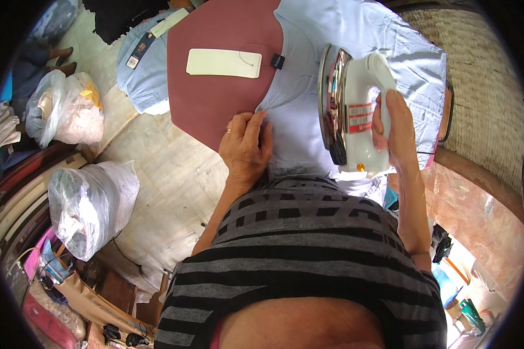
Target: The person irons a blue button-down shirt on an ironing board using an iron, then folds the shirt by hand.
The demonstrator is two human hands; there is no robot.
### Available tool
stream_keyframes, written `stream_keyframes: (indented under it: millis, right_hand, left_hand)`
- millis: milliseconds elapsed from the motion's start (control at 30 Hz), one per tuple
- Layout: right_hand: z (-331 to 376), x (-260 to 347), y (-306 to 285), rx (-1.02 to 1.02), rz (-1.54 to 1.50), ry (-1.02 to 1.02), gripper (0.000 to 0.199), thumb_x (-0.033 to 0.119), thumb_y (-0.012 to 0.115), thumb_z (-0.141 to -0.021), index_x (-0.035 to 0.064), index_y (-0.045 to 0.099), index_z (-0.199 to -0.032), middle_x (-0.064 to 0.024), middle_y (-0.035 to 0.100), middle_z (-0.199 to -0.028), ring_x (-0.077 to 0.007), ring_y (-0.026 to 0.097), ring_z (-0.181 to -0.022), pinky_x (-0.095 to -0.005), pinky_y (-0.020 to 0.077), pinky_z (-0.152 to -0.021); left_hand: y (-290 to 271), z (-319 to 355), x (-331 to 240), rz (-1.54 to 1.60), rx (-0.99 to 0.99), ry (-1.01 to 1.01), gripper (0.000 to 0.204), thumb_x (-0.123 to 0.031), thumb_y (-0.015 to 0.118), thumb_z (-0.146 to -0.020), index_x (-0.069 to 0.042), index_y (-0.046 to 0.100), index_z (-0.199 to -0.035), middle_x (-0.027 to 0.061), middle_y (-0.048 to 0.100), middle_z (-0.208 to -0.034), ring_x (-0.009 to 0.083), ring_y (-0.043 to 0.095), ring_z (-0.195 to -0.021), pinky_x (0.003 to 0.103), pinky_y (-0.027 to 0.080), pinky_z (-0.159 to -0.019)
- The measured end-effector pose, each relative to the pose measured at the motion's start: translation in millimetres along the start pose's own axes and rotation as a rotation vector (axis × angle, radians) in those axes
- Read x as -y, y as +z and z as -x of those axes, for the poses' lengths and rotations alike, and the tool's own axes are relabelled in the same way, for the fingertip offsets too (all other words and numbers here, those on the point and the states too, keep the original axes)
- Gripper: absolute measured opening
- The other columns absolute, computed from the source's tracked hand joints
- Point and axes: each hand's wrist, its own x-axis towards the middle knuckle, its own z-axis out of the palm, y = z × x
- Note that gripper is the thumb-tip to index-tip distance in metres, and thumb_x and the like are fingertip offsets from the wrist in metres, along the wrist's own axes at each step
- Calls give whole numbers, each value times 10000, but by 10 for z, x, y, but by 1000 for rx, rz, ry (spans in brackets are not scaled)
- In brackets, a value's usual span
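Observation:
A light blue shirt [384, 35] is spread over a maroon ironing board [215, 26]. My right hand [399, 128] is wrapped round the handle of a white and chrome clothes iron [361, 136]. The iron is tipped on its side over the shirt, its soleplate turned to the left. My left hand [247, 142] is closed at the shirt's edge, fingertips on the cloth near the neckline; the part pinched is mostly hidden. A blank-looking cream hang tag [224, 63] on a thin string lies on the board, beside a small dark neck label [278, 61].
Another light blue garment [140, 81] with a dark tag hangs at the board's left. Plastic bags of cloth, a clear one [64, 107] and a bulky one [93, 203], stand on the left. A woven mat [483, 70] covers the surface at the right. A person's feet [64, 58] show at far left.

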Motion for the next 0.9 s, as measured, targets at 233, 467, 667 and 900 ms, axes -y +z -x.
stream_keyframes:
  millis: [233,467,667,900]
  right_hand:
    - [268,-43,170,11,96,-30,390,409,409,-1058,34,491,-990,-13,407,-566,-82,361,-405,-248,316,-385]
    - [-32,28,217,20,154,-89,385,389,424,-1061,21,494,-973,-9,394,-553,-79,359,-417,-256,310,-384]
    - [-115,43,195,46,146,-59,379,395,437,-1058,25,500,-1001,-11,392,-555,-82,354,-407,-254,308,-377]
    - [-293,128,155,40,168,-59,350,361,448,-1052,18,516,-1038,-10,385,-566,-85,345,-409,-253,301,-378]
  left_hand:
    - [-11,4,-12,-9,38,10,283,-105,756,-779,-99,692,-1055,51,619,-931,239,624,-803,342,500,-665]
    - [-19,29,-20,-15,46,-2,292,-103,752,-776,-104,691,-1061,53,620,-931,243,624,-805,344,496,-665]
    - [-3,32,-26,-9,24,-15,295,-84,753,-769,-101,690,-1057,55,624,-930,239,627,-802,340,505,-670]
    - [6,25,-12,-17,35,-17,289,-81,754,-769,-97,686,-1050,58,623,-916,237,629,-798,337,507,-666]
